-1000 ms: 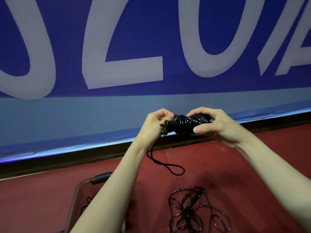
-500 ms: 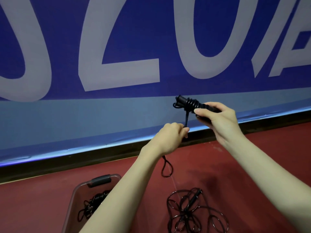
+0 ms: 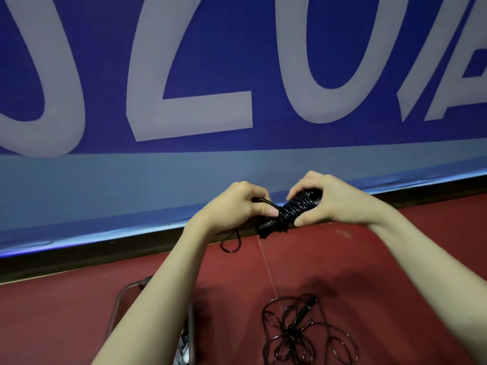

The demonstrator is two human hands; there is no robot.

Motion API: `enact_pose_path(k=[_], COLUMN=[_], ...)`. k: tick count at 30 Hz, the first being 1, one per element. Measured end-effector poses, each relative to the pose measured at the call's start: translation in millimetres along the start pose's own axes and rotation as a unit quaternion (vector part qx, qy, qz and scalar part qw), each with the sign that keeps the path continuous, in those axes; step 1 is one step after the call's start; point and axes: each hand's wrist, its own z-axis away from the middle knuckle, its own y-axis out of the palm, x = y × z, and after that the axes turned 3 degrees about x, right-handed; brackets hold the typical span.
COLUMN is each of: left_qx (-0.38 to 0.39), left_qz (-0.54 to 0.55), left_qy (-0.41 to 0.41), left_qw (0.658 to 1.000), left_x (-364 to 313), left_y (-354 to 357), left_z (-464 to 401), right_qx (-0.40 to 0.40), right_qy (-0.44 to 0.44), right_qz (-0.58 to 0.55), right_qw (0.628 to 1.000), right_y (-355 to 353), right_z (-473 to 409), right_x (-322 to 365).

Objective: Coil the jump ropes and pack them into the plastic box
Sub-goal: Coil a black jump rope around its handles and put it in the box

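We clamp the black coiled jump rope (image 3: 295, 209) chest-high between left hand (image 3: 232, 206) and right hand (image 3: 334, 201); it looks light, springy, slick, so we'd grip across the wraps, tail pinched.

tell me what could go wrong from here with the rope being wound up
1. The coiled jump rope is held in mid-air between the left hand and right hand, with a tail loop hanging free below; if either grip slackens, the wraps may spring loose.
2. The plastic box sits largely hidden under the left forearm, so a blind drop might miss it.
3. The loose jump rope on the red floor lies in tangled loops and may snag when lifted.
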Motion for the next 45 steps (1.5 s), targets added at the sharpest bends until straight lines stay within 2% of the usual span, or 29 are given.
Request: enact_pose_path(k=[3,5,9,12,19,23,26,28,30,32,34,38,40,42,45], left_qx=[0.006,-0.016,-0.078,-0.113,-0.173,-0.170,-0.118,-0.090,-0.068,-0.061,-0.066,-0.053,-0.038,-0.056,-0.109], left_qz=[0.110,0.161,0.209,0.248,0.247,0.067,-0.124,-0.194,-0.261,-0.324,-0.349,-0.342,-0.265,-0.119,0.068], left_qy=[0.005,0.015,0.059,0.053,-0.024,-0.049,-0.081,-0.088,-0.074,-0.050,-0.025,0.035,0.050,0.078,0.110], left_qw=[0.994,0.987,0.973,0.961,0.953,0.982,0.982,0.973,0.960,0.943,0.935,0.938,0.962,0.988,0.986], left_x=[-4.0,-10.4,-10.9,-8.0,-6.1,2.1,5.1,3.8,0.0,-5.4,-9.7,-4.9,-0.5,-0.8,-13.5], left_y=[5.9,11.8,16.0,20.5,38.7,44.9,46.2,46.2,46.0,41.9,31.7,16.5,15.6,14.4,15.4], left_z=[5.9,5.5,-5.8,-9.5,-23.9,-26.3,-26.6,-26.2,-24.5,-22.4,-20.8,-18.4,-14.0,-9.9,-7.9], right_qx=[0.083,0.106,0.083,0.068,-0.091,-0.192,-0.243,-0.261,-0.260,-0.250,-0.200,-0.035,0.029,0.062,0.075], right_qy=[0.002,-0.001,-0.006,-0.010,0.032,0.084,0.122,0.143,0.149,0.148,0.126,0.087,0.084,0.075,0.070], right_qz=[-0.101,-0.217,-0.417,-0.496,-0.566,-0.566,-0.544,-0.504,-0.418,-0.235,-0.063,0.014,-0.012,-0.134,-0.415], right_qw=[0.991,0.970,0.905,0.866,0.819,0.797,0.794,0.811,0.858,0.928,0.970,0.996,0.996,0.986,0.904], right_y=[-3.9,-3.1,-2.9,0.2,10.0,8.1,6.9,6.3,8.4,8.8,4.6,-6.9,-11.8,-14.6,-7.8], right_z=[6.6,9.5,10.8,9.7,-5.3,-12.3,-12.1,-10.3,-9.6,-9.9,-8.4,-2.3,3.6,10.2,11.8], right_x=[-1.2,-3.5,-5.9,-3.4,-2.5,-8.5,-20.9,-30.9,-36.9,-39.4,-35.2,-23.0,-19.3,-19.1,-25.1])
